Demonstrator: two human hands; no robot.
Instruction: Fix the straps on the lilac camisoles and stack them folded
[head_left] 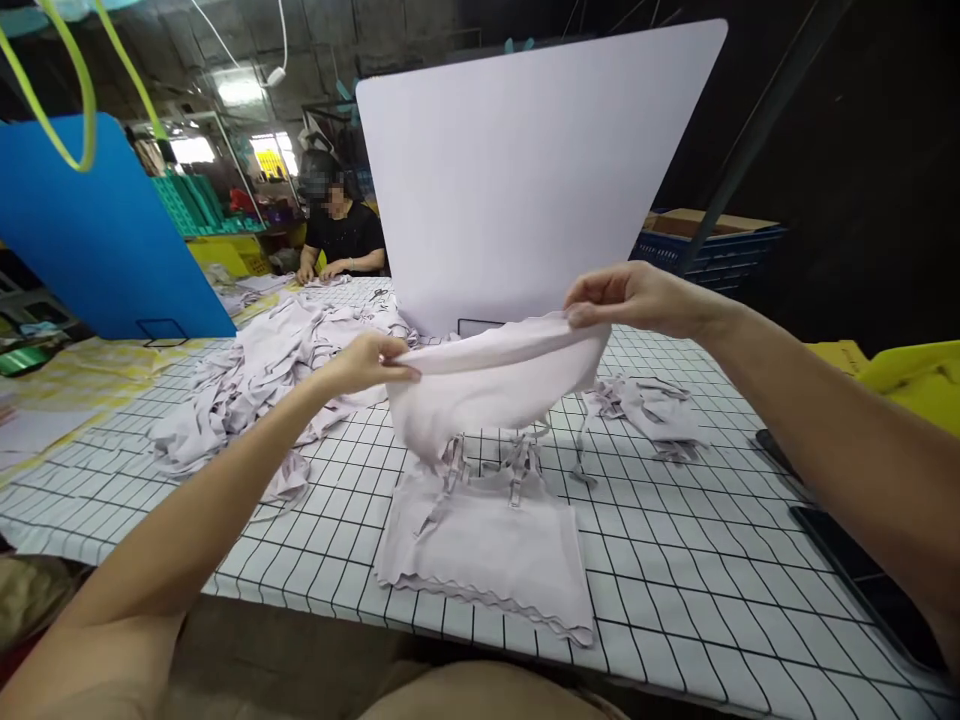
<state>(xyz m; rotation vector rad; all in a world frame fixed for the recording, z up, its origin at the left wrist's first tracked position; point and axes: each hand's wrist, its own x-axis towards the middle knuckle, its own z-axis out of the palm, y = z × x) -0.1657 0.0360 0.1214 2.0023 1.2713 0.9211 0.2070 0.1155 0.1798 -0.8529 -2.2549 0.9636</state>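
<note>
Two hands of mine are raised near the middle of the frame, and between them I hold a pale pinkish-grey cloth garment (487, 385) above the worktop (675, 570), which wears a white cloth with a black grid. With my left hand (360, 362) I pinch its upper left corner between thumb and fingers (397, 373); with my right hand (634, 297) I pinch the upper right corner, a little higher, so the top edge slants upward to the right. Its middle sags and is slightly blurred.

Just below, at the lower centre, lies a flat stack of pale pinkish-grey garments with wavy hems (487, 550), close to the front edge. Narrow grey straps with small buckles (517, 470) lie over the top of the stack; I cannot tell whether all of them belong to it or to the piece I hold.

A large loose heap of the same pale cloth (277, 360) spreads over the centre left, and a smaller crumpled bunch of pale cloth (649, 412) sits right of centre. Behind my hands stands a big white rounded panel (517, 180); at the upper left, a blue panel (105, 225) leans. Between the panels, a person in a black top (345, 240) bends over cloth.
</note>
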